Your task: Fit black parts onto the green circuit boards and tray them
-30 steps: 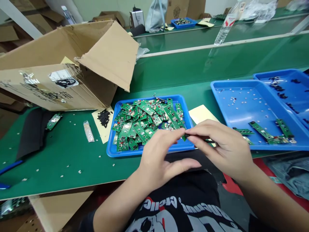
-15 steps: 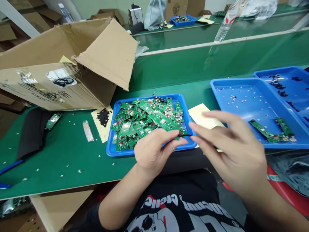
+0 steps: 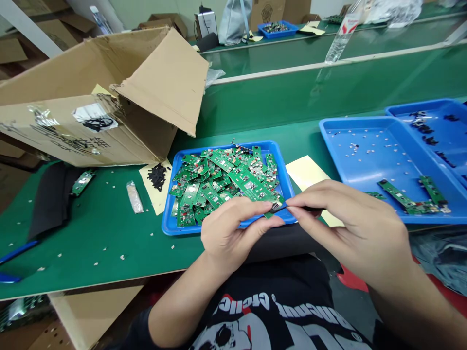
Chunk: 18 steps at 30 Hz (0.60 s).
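My left hand (image 3: 233,223) grips one end of a long green circuit board (image 3: 251,184) between thumb and fingers, tilted above the blue tray (image 3: 171,226) of boards. At the held end a small connector shows by my left fingertips. My right hand (image 3: 350,223) pinches a thin dark strip (image 3: 282,209), whose tip touches or nearly touches that end of the board. What kind of piece the strip is, I cannot make out; my right fingers cover part of it. Many similar green boards (image 3: 189,194) lie heaped in the tray.
Left of the tray, small black parts (image 3: 157,176) lie on yellow paper (image 3: 148,177), beside a small clear packet (image 3: 134,197). A large cardboard box (image 3: 146,107) stands behind. To the right are another blue tray (image 3: 365,160) with several boards and yellow paper (image 3: 306,170).
My right hand has slowed from a blur and its fingers have lowered, closing on the dark strip. The board's held end has turned slightly, and my left hand keeps its grip.
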### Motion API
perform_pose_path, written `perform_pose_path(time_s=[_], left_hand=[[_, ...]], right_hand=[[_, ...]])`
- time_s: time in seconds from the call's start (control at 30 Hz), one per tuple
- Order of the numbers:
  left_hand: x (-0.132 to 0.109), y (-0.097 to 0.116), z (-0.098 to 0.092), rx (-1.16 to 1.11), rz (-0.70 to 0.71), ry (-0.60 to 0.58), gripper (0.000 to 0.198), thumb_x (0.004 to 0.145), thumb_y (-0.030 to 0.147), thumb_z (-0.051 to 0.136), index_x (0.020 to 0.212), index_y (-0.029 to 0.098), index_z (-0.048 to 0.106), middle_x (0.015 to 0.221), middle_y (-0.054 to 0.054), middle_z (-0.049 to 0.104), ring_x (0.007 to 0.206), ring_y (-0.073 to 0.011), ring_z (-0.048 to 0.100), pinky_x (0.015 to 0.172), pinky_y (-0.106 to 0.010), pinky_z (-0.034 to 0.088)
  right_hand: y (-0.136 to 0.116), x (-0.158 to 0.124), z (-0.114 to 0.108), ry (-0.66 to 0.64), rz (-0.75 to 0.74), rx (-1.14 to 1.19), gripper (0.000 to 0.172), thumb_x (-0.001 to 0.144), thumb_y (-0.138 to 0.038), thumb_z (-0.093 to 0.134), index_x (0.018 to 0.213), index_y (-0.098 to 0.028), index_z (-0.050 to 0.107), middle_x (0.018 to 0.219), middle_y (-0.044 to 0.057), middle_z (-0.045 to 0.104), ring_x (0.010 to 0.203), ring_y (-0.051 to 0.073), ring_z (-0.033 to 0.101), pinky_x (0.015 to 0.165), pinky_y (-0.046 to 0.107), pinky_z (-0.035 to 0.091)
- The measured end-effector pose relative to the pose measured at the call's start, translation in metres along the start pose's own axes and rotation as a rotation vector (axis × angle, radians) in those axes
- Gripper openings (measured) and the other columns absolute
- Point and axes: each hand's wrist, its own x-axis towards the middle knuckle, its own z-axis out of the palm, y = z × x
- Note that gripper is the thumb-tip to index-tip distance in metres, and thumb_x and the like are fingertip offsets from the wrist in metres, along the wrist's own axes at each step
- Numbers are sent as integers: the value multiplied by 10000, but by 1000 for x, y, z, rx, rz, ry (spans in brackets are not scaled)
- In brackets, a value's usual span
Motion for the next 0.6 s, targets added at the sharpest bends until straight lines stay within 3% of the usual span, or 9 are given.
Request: perform_pose_path(time_s=[0.33, 0.6], left_hand=[[6, -11, 0, -69, 226, -30, 177, 797, 231, 754, 958, 183, 697, 729, -29, 751, 600, -122, 656, 563, -228, 556], [22, -11, -12, -308, 169, -274, 132, 778, 184, 767, 888, 157, 701, 686, -34, 707, 604, -114, 635, 565, -205, 517]], right_hand=[[1, 3, -1, -2, -48, -31, 78, 902, -112, 576, 910, -175, 620, 818, 36, 664, 742, 117, 629, 646, 244, 520], [4, 5, -12, -107, -160, -62, 118, 892, -90, 591, 965, -172, 633, 890, 48, 661, 808, 121, 614, 710, 259, 520]])
